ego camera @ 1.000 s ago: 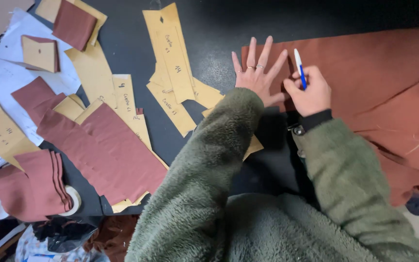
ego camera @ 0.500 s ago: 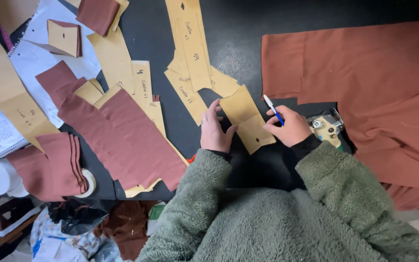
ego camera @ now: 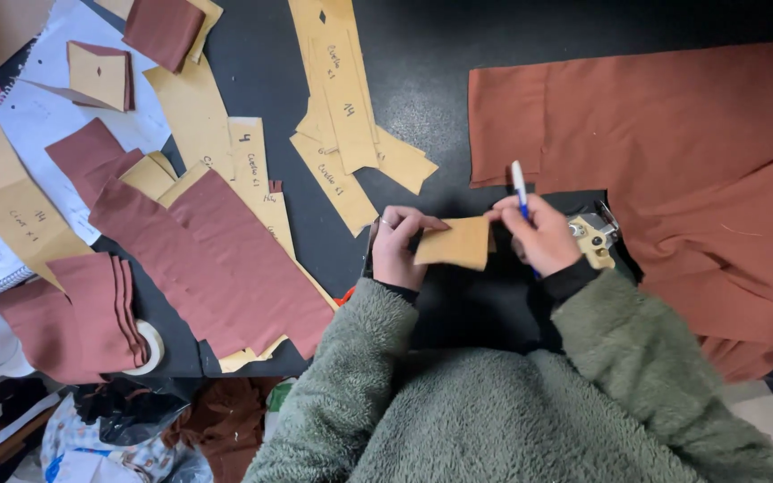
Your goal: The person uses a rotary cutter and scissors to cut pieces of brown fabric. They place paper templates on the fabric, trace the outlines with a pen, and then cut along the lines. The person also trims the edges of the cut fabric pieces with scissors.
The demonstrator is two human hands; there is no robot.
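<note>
Paper pattern piece | left hand fingers pinching it | right hand fingers gripping pen

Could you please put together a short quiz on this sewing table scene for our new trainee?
1. True or false: both hands grip the small paper piece.
2. What else does the right hand hold?
A. scissors
B. a pen
C. a tape roll
3. What lies on the table right of the hands?

Key:
1. True: the left hand pinches its left edge, the right hand its right edge.
2. B: the pen points up from the fist.
3. The large rust fabric.
</note>
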